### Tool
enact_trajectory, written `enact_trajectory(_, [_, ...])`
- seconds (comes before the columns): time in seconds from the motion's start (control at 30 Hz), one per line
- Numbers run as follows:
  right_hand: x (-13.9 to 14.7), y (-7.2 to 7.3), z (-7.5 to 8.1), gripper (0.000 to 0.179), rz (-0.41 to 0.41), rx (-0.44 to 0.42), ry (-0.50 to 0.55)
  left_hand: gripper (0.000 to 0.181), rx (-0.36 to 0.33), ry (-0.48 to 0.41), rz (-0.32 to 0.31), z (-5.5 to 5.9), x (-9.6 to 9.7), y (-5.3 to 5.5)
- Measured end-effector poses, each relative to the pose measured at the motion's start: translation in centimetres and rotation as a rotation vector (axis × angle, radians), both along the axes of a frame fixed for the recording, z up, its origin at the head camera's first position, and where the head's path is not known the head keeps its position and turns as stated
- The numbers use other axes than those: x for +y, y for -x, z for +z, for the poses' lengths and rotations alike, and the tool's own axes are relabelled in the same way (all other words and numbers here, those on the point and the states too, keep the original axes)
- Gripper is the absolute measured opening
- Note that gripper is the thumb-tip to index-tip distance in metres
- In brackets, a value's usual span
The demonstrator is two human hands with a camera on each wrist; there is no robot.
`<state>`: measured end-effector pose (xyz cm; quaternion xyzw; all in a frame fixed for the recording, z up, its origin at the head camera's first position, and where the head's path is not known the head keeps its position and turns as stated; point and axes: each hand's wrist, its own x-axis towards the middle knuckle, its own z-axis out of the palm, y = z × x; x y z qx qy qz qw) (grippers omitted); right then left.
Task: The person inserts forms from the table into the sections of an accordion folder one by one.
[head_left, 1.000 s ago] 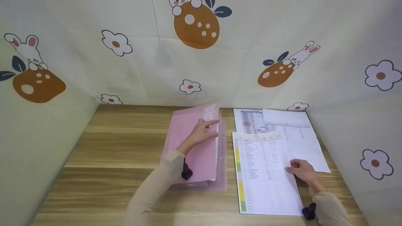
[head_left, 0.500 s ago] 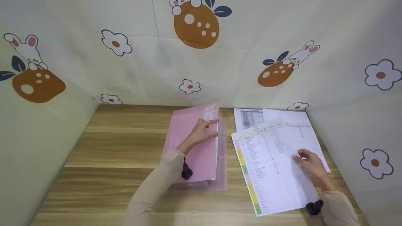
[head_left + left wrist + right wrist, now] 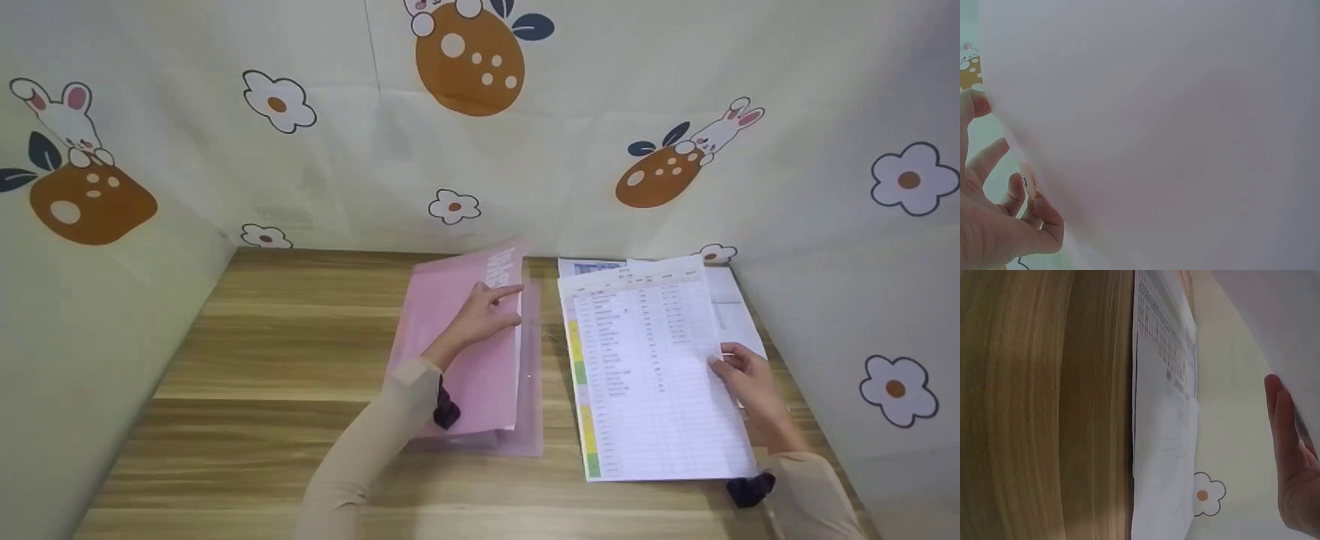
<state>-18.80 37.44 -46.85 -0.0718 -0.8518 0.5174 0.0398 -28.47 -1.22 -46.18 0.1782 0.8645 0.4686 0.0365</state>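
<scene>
A pink folder [image 3: 480,390] with white lettering lies on the table, its top cover standing a little above the translucent back one. Over it reaches my left hand [image 3: 480,316], gripping the cover's right edge with thumb and fingers. In the left wrist view the cover fills most of the picture, the left hand [image 3: 1002,219] at its edge. My right hand [image 3: 750,379] pinches the right edge of a printed table sheet [image 3: 660,420] with yellow and green marks down its left side. In the right wrist view the right hand [image 3: 1292,461] shows beside the raised paper [image 3: 1292,332].
More printed papers [image 3: 739,315] lie at the back right, partly covered by the held sheet. The wooden table [image 3: 262,390] meets a fabric wall [image 3: 360,180] with rabbits and flowers along the back and sides. Dark wrist cameras sit on both forearms.
The right hand has lifted the printed sheet; it first swung its lower end rightward, then rose toward the back and straightened, covering more of the papers behind. The left hand and folder have stayed in place.
</scene>
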Motion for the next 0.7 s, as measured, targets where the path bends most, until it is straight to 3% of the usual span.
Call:
enact_trajectory(0.3, [-0.5,0.2,0.0,0.023,-0.042,-0.136,0.324,0.053,-0.024,-0.016,0.004,0.0,0.0,-0.1])
enact_trajectory(0.53, [-1.3,0.6,-0.1,0.012,-0.081,-0.15,0.578,0.052,-0.028,-0.001,0.007,0.1,0.0,-0.1])
enact_trajectory(0.7, [-2.0,0.9,-0.5,0.012,-0.101,-0.134,0.662,0.051,-0.013,0.003,0.0,0.1,0.0,-0.1])
